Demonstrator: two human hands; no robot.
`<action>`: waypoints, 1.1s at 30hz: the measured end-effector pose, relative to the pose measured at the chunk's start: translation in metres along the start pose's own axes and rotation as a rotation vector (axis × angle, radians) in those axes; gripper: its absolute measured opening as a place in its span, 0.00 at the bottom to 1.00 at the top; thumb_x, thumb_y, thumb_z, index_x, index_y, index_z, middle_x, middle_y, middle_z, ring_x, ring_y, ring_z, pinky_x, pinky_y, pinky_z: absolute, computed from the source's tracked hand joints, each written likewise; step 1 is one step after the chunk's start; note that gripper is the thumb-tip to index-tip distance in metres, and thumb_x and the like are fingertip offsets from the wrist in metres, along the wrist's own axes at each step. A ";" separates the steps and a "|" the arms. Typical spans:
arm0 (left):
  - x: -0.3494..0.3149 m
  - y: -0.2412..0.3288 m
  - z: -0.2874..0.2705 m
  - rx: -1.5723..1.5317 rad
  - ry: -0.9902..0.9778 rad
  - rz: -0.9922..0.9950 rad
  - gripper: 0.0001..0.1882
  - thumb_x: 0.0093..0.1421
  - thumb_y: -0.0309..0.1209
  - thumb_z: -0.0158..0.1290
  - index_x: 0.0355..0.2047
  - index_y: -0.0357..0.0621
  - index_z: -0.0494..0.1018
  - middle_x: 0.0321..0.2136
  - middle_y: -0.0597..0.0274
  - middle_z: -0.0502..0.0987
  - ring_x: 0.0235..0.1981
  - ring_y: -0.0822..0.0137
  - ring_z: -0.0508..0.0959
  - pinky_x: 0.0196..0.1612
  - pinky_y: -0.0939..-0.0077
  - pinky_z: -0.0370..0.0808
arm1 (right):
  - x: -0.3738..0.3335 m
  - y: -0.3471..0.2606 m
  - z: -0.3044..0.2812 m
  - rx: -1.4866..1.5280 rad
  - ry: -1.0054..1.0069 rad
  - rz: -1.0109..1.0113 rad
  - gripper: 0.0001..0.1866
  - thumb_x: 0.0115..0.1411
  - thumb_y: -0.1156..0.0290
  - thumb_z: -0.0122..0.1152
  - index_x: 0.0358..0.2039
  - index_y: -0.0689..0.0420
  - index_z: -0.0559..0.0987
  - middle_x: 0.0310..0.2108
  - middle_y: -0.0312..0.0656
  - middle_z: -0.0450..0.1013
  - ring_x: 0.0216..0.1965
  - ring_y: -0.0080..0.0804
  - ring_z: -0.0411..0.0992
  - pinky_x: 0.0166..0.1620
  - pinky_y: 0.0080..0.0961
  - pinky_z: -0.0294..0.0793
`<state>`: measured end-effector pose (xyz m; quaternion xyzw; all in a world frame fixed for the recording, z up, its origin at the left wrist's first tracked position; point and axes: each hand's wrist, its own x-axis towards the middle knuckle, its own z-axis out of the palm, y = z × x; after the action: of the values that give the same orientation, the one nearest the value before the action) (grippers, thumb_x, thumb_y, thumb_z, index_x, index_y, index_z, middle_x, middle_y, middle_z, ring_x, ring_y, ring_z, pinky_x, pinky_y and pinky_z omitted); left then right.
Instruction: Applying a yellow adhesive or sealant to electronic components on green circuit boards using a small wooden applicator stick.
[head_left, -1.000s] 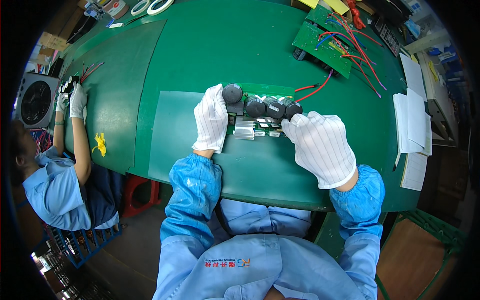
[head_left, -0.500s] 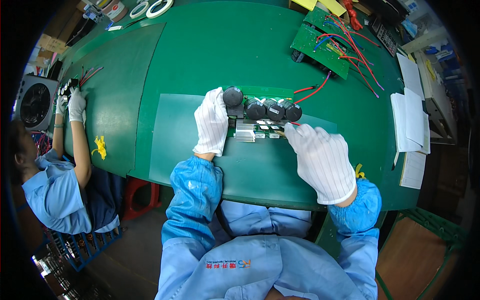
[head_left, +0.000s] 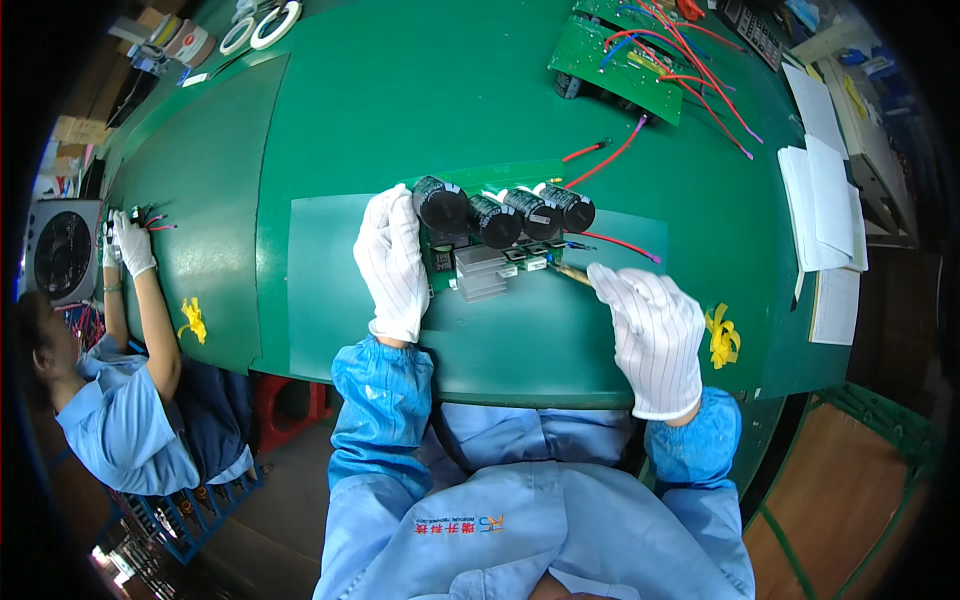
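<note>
My left hand (head_left: 392, 262), in a white striped glove, grips the left end of a green circuit board (head_left: 530, 174). The board is tilted, with its row of large black capacitors (head_left: 495, 221) leaning toward me and a finned silver heatsink (head_left: 482, 272) on its near side. Closed around a thin tan stick-like tool (head_left: 573, 273), my right hand (head_left: 655, 335) is just right of the board. The tool's tip reaches small parts beside the heatsink; whether it touches them I cannot tell. Red wires (head_left: 622, 245) run from the board's right end.
Another circuit board (head_left: 625, 75) with red and blue wires lies at the back right. Papers (head_left: 825, 205) lie along the right edge. Yellow ties (head_left: 722, 337) rest near my right hand. At the left, a co-worker (head_left: 140, 370) handles a board near a fan (head_left: 62, 250).
The board has tilted further, bringing the capacitors' sides into view. My right hand has drawn back slightly from it, showing the tool and a red wire. The whole view has shifted a little.
</note>
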<state>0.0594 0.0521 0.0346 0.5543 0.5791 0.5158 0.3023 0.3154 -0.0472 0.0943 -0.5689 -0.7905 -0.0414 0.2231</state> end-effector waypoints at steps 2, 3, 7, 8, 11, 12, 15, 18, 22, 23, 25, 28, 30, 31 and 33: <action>0.000 0.009 -0.001 -0.019 -0.025 -0.028 0.18 0.73 0.37 0.51 0.50 0.31 0.76 0.44 0.60 0.80 0.45 0.71 0.77 0.54 0.76 0.72 | 0.006 0.009 0.005 0.015 -0.005 -0.018 0.22 0.52 0.77 0.63 0.49 0.49 0.84 0.40 0.34 0.78 0.36 0.35 0.76 0.38 0.32 0.74; -0.001 0.012 0.000 -0.016 -0.035 -0.029 0.18 0.73 0.37 0.51 0.50 0.31 0.76 0.44 0.60 0.80 0.45 0.71 0.77 0.54 0.76 0.72 | 0.007 0.012 0.006 0.024 -0.008 -0.029 0.22 0.52 0.77 0.62 0.48 0.49 0.84 0.39 0.34 0.77 0.35 0.34 0.76 0.37 0.32 0.74; 0.000 0.019 0.000 0.005 -0.044 -0.029 0.18 0.73 0.36 0.52 0.51 0.31 0.76 0.44 0.60 0.80 0.45 0.72 0.77 0.53 0.77 0.72 | 0.017 0.015 0.006 -0.035 -0.008 -0.078 0.20 0.52 0.74 0.63 0.47 0.49 0.84 0.38 0.32 0.77 0.35 0.34 0.76 0.35 0.31 0.73; 0.000 0.021 0.000 0.009 -0.044 -0.028 0.18 0.73 0.36 0.52 0.51 0.31 0.76 0.44 0.61 0.80 0.45 0.72 0.77 0.53 0.77 0.72 | 0.019 0.015 0.006 -0.028 -0.017 -0.083 0.19 0.53 0.74 0.63 0.46 0.49 0.84 0.38 0.32 0.77 0.35 0.34 0.76 0.35 0.31 0.73; 0.001 0.030 0.000 0.053 -0.056 -0.057 0.18 0.73 0.37 0.51 0.51 0.31 0.75 0.44 0.61 0.80 0.45 0.72 0.78 0.53 0.77 0.72 | 0.026 0.014 0.006 -0.007 -0.025 -0.098 0.16 0.54 0.72 0.64 0.44 0.49 0.84 0.37 0.31 0.77 0.35 0.33 0.76 0.34 0.31 0.73; 0.001 0.029 0.000 0.046 -0.057 -0.048 0.18 0.73 0.37 0.51 0.51 0.31 0.75 0.44 0.61 0.80 0.45 0.72 0.78 0.53 0.77 0.72 | 0.027 0.015 0.007 0.001 -0.014 -0.105 0.15 0.54 0.72 0.64 0.44 0.49 0.85 0.37 0.31 0.77 0.35 0.33 0.76 0.34 0.31 0.73; 0.002 0.028 0.001 0.029 -0.055 -0.031 0.18 0.73 0.37 0.51 0.52 0.31 0.75 0.44 0.60 0.80 0.45 0.72 0.78 0.53 0.77 0.72 | 0.027 0.018 0.009 0.023 0.005 -0.110 0.13 0.55 0.72 0.64 0.42 0.50 0.85 0.36 0.31 0.77 0.34 0.32 0.76 0.32 0.31 0.74; 0.002 0.031 0.002 0.037 -0.052 -0.038 0.19 0.74 0.36 0.51 0.51 0.30 0.75 0.44 0.59 0.80 0.45 0.71 0.78 0.53 0.77 0.72 | 0.026 0.018 0.010 0.013 0.002 -0.099 0.13 0.54 0.72 0.65 0.42 0.50 0.85 0.36 0.31 0.76 0.32 0.32 0.76 0.31 0.31 0.73; 0.003 0.030 0.004 0.032 -0.008 0.047 0.15 0.73 0.34 0.50 0.46 0.31 0.76 0.37 0.60 0.79 0.38 0.72 0.76 0.46 0.77 0.73 | 0.028 0.013 0.005 -0.046 0.014 -0.120 0.14 0.52 0.73 0.65 0.41 0.51 0.84 0.35 0.31 0.74 0.29 0.32 0.74 0.30 0.31 0.73; 0.003 0.030 0.006 0.018 0.015 0.085 0.14 0.73 0.33 0.49 0.43 0.31 0.76 0.33 0.61 0.79 0.34 0.72 0.75 0.42 0.77 0.73 | 0.027 0.013 0.006 -0.043 0.028 -0.110 0.14 0.52 0.73 0.65 0.41 0.51 0.84 0.35 0.31 0.74 0.29 0.31 0.74 0.29 0.31 0.72; 0.003 0.028 0.007 0.015 0.030 0.075 0.14 0.73 0.33 0.50 0.44 0.30 0.76 0.35 0.60 0.79 0.36 0.73 0.75 0.44 0.78 0.73 | 0.025 0.012 0.007 -0.037 0.056 -0.091 0.14 0.51 0.73 0.65 0.41 0.51 0.84 0.35 0.31 0.74 0.28 0.31 0.73 0.28 0.30 0.72; 0.003 0.023 0.006 0.007 0.036 0.078 0.15 0.73 0.33 0.50 0.45 0.29 0.76 0.37 0.59 0.80 0.38 0.73 0.76 0.46 0.78 0.73 | 0.024 0.009 0.010 -0.014 0.095 -0.096 0.15 0.49 0.75 0.64 0.40 0.52 0.83 0.35 0.31 0.74 0.27 0.30 0.72 0.27 0.29 0.71; 0.003 0.023 0.006 0.002 0.033 0.066 0.15 0.73 0.33 0.50 0.46 0.28 0.76 0.38 0.58 0.80 0.39 0.72 0.76 0.47 0.78 0.73 | 0.022 0.006 0.012 -0.037 0.062 -0.090 0.17 0.48 0.76 0.63 0.41 0.54 0.83 0.35 0.31 0.73 0.26 0.29 0.71 0.25 0.29 0.70; 0.002 0.024 0.006 0.000 0.032 0.050 0.16 0.73 0.33 0.50 0.46 0.28 0.76 0.39 0.58 0.80 0.39 0.72 0.76 0.48 0.78 0.73 | 0.021 0.004 0.012 -0.046 0.046 -0.089 0.17 0.47 0.76 0.63 0.41 0.54 0.83 0.34 0.32 0.73 0.26 0.29 0.70 0.25 0.29 0.69; 0.002 0.024 0.005 0.007 0.030 0.041 0.16 0.73 0.33 0.50 0.46 0.29 0.76 0.39 0.58 0.80 0.40 0.72 0.77 0.48 0.77 0.73 | 0.020 0.001 0.011 -0.069 0.044 -0.074 0.18 0.47 0.77 0.62 0.41 0.55 0.82 0.34 0.32 0.73 0.25 0.29 0.69 0.24 0.28 0.68</action>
<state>0.0720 0.0515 0.0563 0.5595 0.5737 0.5280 0.2810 0.3080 -0.0260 0.0919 -0.5455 -0.8041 -0.0892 0.2189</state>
